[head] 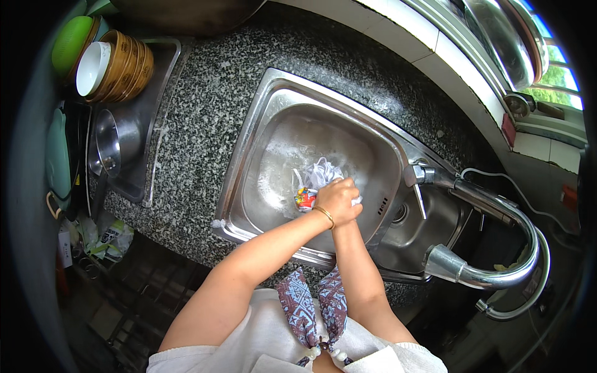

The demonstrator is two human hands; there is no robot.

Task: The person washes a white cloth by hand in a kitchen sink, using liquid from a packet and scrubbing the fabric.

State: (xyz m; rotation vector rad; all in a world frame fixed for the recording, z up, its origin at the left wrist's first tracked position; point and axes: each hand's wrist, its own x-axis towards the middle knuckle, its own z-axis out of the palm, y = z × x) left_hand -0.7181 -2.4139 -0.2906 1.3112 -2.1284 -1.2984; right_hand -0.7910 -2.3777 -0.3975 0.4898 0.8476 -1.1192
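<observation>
Over the larger basin of a stainless steel sink [298, 112], my left hand [336, 200] grips a bunched wet white cloth [321, 173] with thin loose strips or straps. A gold bangle circles the left wrist. My right hand [350, 223] is pressed close under and beside the left one, mostly hidden by it; its fingers cannot be made out. White fabric pokes out to the right of both hands. A small red, yellow and blue printed piece [305, 199] sits against the bundle, left of my left hand. Suds and wet patches mark the basin floor.
A chrome faucet [494, 205] arches over the smaller basin [410, 242] on the right. Speckled granite counter [196, 126] surrounds the sink. At left stand stacked wood-look bowls [123, 67], a steel saucepan [121, 135] and a green colander [70, 46]. A wok [186, 14] is at the top.
</observation>
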